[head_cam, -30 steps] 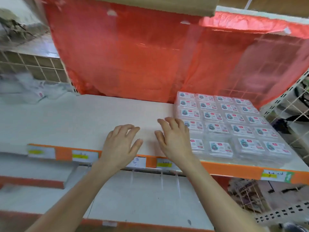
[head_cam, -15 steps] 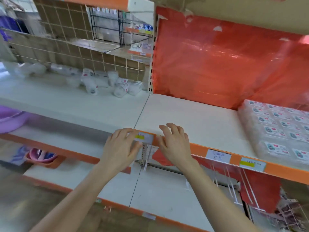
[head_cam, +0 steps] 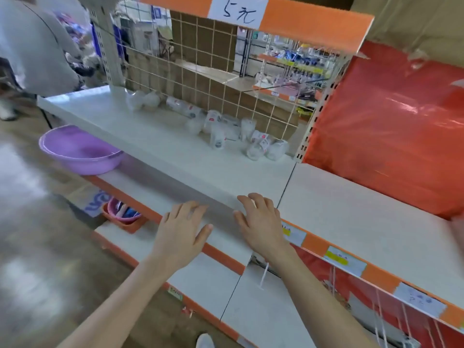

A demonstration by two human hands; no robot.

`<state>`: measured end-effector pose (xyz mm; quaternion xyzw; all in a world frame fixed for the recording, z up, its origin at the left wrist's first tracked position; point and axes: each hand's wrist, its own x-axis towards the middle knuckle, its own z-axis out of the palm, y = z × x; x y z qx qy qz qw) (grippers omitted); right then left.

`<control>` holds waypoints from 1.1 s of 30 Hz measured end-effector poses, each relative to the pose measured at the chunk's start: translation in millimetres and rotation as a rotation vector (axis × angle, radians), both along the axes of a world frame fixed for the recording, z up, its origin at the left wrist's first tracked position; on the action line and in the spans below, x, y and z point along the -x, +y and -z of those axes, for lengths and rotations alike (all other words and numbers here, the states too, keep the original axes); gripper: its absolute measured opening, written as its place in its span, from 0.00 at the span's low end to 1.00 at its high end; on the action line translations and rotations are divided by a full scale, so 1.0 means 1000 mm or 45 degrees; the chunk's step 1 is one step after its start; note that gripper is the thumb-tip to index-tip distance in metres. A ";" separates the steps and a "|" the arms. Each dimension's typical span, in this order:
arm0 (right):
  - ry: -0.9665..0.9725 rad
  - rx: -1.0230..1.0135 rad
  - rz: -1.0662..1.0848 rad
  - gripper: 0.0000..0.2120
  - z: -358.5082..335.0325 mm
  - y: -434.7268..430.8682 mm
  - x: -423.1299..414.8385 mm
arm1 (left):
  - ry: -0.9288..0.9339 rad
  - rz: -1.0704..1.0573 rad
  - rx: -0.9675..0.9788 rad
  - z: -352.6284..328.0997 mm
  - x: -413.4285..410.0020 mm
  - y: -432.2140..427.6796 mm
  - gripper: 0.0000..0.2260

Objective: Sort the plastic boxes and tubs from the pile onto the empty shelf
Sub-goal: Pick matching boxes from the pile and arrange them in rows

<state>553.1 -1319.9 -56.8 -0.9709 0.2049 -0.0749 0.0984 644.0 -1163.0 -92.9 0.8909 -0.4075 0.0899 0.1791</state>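
Plainly, both forearms reached forward from six o'clock, side by side, palms down. The left hand [head_cam: 182,231] had its fingers spread and straight, thumb out toward three o'clock, and it grasped nothing. The right hand [head_cam: 261,226], just beside it at three o'clock, was equally released, fingers slightly bent and fanned over the front edge of the white shelf [head_cam: 364,222]. Whether either palm touched the boards could not be told.

The pile of clear plastic tubs [head_cam: 226,129] lay at twelve o'clock from the hands, well apart from them, toppled along the back of the shelf against a wire grid [head_cam: 200,59]. At two o'clock an orange sheet [head_cam: 389,121] hung behind the shelf's right-hand section. A purple basin [head_cam: 77,149] sat at ten o'clock on the shelf below, poking out past the upper board's edge. An orange basket [head_cam: 123,216] stood lower down at nine o'clock from the left hand. Price labels [head_cam: 344,259] ran along the orange front strip at four o'clock, and a handwritten sign [head_cam: 238,8] hung above at twelve.
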 end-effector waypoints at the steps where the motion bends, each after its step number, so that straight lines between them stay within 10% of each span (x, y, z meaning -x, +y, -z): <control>1: 0.011 -0.002 -0.021 0.24 0.000 -0.001 -0.007 | -0.001 -0.011 0.001 0.001 -0.005 0.000 0.22; 5: -0.007 -0.033 -0.053 0.39 -0.001 -0.011 -0.041 | -0.049 -0.038 0.042 -0.003 -0.029 -0.010 0.20; 12: -0.024 -0.032 -0.060 0.21 -0.009 -0.054 -0.095 | -0.142 -0.036 0.048 -0.019 -0.087 -0.058 0.21; 33: -0.142 -0.049 0.006 0.23 -0.019 -0.080 -0.232 | -0.129 0.013 0.045 -0.008 -0.223 -0.096 0.20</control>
